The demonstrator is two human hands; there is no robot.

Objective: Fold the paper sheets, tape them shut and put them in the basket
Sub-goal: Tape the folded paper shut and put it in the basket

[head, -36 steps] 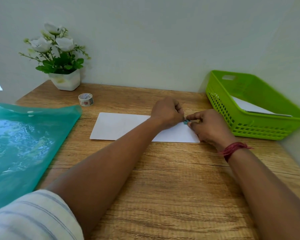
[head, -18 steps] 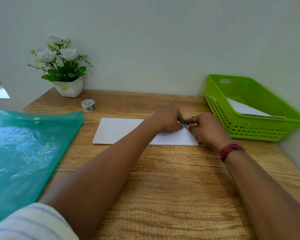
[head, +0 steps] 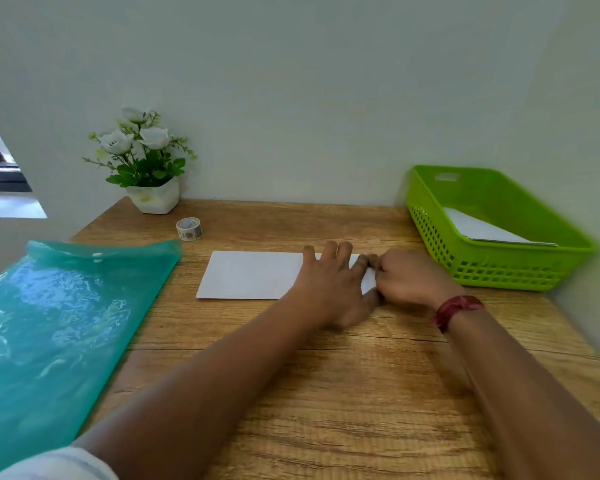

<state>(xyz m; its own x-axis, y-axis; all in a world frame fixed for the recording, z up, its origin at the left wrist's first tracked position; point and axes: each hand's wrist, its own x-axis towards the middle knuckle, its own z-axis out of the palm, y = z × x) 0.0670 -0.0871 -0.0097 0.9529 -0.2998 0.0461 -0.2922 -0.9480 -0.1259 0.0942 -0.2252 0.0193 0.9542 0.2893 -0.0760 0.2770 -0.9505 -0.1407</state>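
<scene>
Left hand (head: pixel 329 282) has opened up since half a second ago: it was bunched with the right hand (head: pixel 406 278) around a small blue bit of tape at the sheet's right end, and now lies flat on the folded paper (head: pixel 253 275), fingers (head: pixel 331 249) straight and spread, pressing down. Right hand barely shifted. Camera also tilted up a little, more wall showing.

Head view: folded paper lies flat mid-surface, its right part under both hands. Right fingers (head: pixel 373 259) are curled at the paper's right edge; cannot tell if they pinch anything or just rub. The blue tape bit is not visible now, hidden under the hands.

Reading: tape probably stuck down and being smoothed, so sealing of this sheet looks near done. Next would be lifting it into the green basket (head: pixel 499 271) just to the right, which already holds a folded sheet (head: pixel 482 226).

Tape roll (head: pixel 189 229) stands far left of the paper, near the flower pot (head: pixel 153 197). Teal folder (head: pixel 66 323) covers the left of the surface (head: pixel 326 393).
</scene>
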